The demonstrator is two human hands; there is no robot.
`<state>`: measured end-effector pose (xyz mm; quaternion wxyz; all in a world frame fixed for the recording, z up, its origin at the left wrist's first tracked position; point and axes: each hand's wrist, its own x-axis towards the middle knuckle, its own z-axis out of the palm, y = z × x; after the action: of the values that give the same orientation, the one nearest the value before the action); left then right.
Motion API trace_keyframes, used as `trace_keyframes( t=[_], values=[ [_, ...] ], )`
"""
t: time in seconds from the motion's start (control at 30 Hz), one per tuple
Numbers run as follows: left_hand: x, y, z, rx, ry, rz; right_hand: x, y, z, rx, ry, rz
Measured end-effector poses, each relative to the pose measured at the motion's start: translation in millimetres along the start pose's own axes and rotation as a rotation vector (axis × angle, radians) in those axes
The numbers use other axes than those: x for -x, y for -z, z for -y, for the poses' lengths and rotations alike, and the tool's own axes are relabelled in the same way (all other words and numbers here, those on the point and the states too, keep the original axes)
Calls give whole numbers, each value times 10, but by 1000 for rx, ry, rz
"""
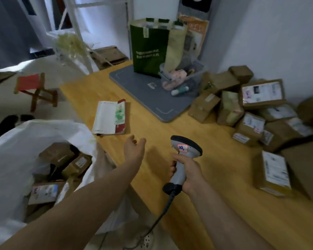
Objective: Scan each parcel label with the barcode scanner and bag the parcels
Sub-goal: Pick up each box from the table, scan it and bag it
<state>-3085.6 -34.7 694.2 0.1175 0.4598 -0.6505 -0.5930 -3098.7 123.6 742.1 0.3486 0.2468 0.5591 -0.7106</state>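
Parcels point(251, 123) crowd the right edge of the table point(170, 130); right hand point(187, 171) grips the scanner point(186, 145), left hand point(134, 147) hangs empty, fingers loose; a careless reach could topple them

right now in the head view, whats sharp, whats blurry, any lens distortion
Head view: the barcode scanner in the right hand is fairly sharp; the parcels on the table are soft, their labels unreadable; the left hand casts a faint shadow under dim, even light; wide-angle lens makes verticals lean.

Perhaps "110" on scanner point(180, 170) sticker point(182, 147)
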Motion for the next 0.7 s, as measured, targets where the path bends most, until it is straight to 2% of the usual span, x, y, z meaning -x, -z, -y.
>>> trace_keyframes(
  t=[0.2, 0.3, 0.4, 0.5, 0.7],
  values=[
    [565, -1333, -144, -516, -535, 555, 121, 1040, 238, -283, 150, -307],
    [918, -1943, -124, -777, -801, 833, 256, 1552, 286, -381, 197, -409],
    [1270, -2486, -82, -951, -1027, 1043, 381, 1994, 270, -464, 211, -468],
    [1555, -2935, -31, -1126, -1208, 1133, 477, 2337, 201, -534, 211, -498],
    [1810, -3419, 30, -1516, -1305, 1058, 576, 2762, 66, -586, 220, -545]
  ],
)
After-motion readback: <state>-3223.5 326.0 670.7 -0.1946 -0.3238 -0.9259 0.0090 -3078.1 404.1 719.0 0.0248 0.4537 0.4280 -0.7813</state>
